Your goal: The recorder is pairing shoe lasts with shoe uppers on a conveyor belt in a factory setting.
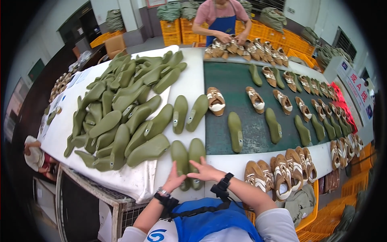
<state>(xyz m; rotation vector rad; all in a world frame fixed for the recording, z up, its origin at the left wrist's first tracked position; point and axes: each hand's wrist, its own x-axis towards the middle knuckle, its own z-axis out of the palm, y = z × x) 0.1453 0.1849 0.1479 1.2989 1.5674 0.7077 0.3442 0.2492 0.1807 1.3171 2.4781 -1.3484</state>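
Both hands, left hand [174,180] and right hand [204,171], rest on two green shoe lasts [188,155].

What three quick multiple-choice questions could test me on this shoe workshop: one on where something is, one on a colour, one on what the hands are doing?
1. Where does the big heap of shoe lasts lie?
A. on the white table at the person's left
B. on the green belt
C. in the orange crates

2. What colour are the lasts?
A. orange
B. olive green
C. white

3. What are the left hand and right hand doing?
A. hanging free
B. resting on a pair of lasts
C. holding a sandal

Answers: 1 A, the heap covers the white table left of the green belt. 2 B, every last is olive green. 3 B, both hands lie on the two lasts at the near edge.
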